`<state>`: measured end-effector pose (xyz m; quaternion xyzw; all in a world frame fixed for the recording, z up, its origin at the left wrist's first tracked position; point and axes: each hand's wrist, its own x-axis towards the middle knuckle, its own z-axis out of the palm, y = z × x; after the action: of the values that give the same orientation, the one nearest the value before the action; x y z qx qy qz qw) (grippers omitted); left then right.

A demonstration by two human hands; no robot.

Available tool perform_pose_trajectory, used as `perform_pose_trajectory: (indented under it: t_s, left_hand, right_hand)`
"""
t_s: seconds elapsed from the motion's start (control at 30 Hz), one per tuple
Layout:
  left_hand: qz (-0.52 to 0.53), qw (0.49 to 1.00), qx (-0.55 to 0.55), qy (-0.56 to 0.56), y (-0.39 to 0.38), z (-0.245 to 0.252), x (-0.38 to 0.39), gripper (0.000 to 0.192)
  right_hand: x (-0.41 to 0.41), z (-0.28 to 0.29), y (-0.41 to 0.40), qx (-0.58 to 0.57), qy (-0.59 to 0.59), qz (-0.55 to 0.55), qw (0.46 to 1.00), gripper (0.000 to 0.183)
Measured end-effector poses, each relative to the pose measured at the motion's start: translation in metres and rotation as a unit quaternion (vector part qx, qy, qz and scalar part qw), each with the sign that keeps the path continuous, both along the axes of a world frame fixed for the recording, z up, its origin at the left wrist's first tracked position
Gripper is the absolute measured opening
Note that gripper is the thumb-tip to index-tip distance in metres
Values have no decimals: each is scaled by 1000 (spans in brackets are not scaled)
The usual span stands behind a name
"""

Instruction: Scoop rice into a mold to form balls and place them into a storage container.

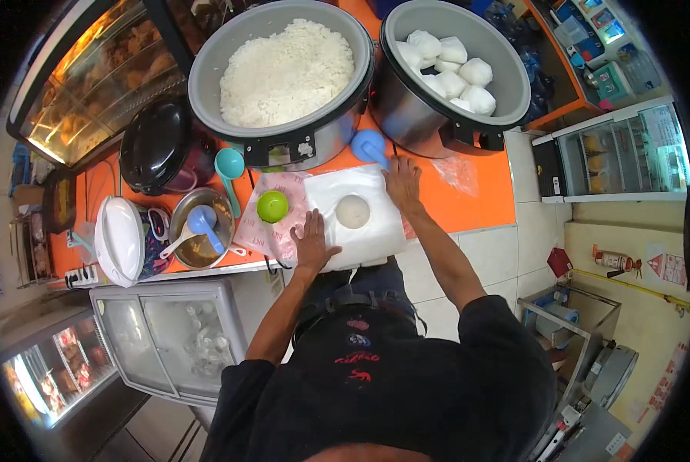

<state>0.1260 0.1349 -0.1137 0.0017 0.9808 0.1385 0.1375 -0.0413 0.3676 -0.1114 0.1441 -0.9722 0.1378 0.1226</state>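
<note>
My left hand (313,245) lies palm down, thumb spread, at the left edge of a stack of white wrapping sheets (359,245). It rests partly over a pink printed plastic sheet (252,222). On the white sheets sits a round, pale mound, seemingly rice (353,212). My right hand (403,183) is spread flat at the stack's far right corner. Just beyond its fingers is the handle of a blue scoop (369,146); whether they touch, I cannot tell. Left of the mound, a lime-green cup (272,207) stands on the pink sheet.
Behind the sheets stand a large cooker of loose rice (287,75) and another holding several white wrapped bundles (451,69). Leftward are a turquoise ladle (229,167), a metal bowl with utensils (197,254), a white-lidded pot (119,239) and a black-lidded cooker (160,147) on the orange table (472,202).
</note>
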Motion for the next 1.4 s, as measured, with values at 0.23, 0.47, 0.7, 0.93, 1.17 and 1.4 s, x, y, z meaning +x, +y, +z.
perform_pose_trajectory:
  t_s: [0.23, 0.47, 0.7, 0.93, 1.17, 1.4]
  left_hand:
    - [11, 978, -18, 208, -8, -34, -70, 48]
    - [-53, 973, 15, 224, -22, -48, -80, 27]
    - [70, 961, 259, 65, -14, -2, -114, 44]
    - [-45, 974, 222, 23, -27, 0, -130, 32]
    - [-96, 969, 190, 124, -30, 9, -123, 24]
    - [-199, 976, 61, 59, -3, 13, -109, 34]
  right_hand:
    - [5, -30, -7, 80, 47, 148, 985, 34]
    - [27, -18, -20, -85, -14, 139, 987, 22]
    - [-5, -9, -16, -336, -275, 122, 892, 34]
    - [-16, 18, -12, -87, -80, 199, 973, 33]
    - [-19, 23, -45, 136, -264, 322, 899, 21]
    - [16, 26, -29, 79, -165, 328, 927, 25]
